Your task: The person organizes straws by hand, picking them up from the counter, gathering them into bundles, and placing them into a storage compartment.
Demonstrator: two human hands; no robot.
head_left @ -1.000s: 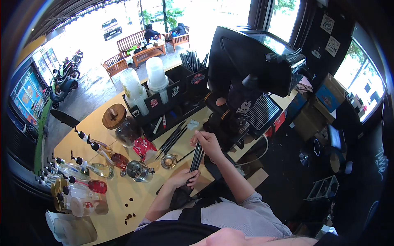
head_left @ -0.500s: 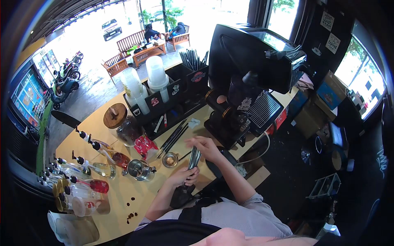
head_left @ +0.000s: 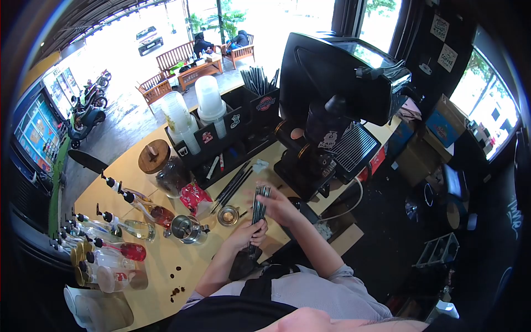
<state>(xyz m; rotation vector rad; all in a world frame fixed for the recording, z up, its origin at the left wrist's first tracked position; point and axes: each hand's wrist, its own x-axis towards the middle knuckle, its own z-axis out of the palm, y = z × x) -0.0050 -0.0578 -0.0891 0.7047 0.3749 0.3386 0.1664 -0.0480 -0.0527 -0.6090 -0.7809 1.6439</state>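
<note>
A bundle of dark straws (head_left: 259, 206) stands nearly upright in front of my body, over the counter's near edge. My left hand (head_left: 247, 234) is closed around its lower part. At the upper end, my right hand (head_left: 276, 206) lies along the bundle's right side, its thumb and fingers curved about it; the fingertips are smeared by motion. Several more dark straws (head_left: 232, 187) lie loose on the counter beyond my hands. A small round metal cup (head_left: 228, 216) sits just left of the bundle. Next to the straws on the counter is a red packet (head_left: 195, 198).
A black organizer (head_left: 213, 145) holds stacked clear cups (head_left: 209, 98) and upright straws (head_left: 259, 80). The coffee machine (head_left: 337, 83) and grinder stand to the right. Left are a metal pitcher (head_left: 187, 228), a wooden-lidded jar (head_left: 155, 157) and several pump bottles (head_left: 131, 250). Dark bits (head_left: 177, 292) lie in front.
My right hand has come down from above the bundle to its upper right side. The straws now stand more upright and look more gathered. My left hand keeps its grip.
</note>
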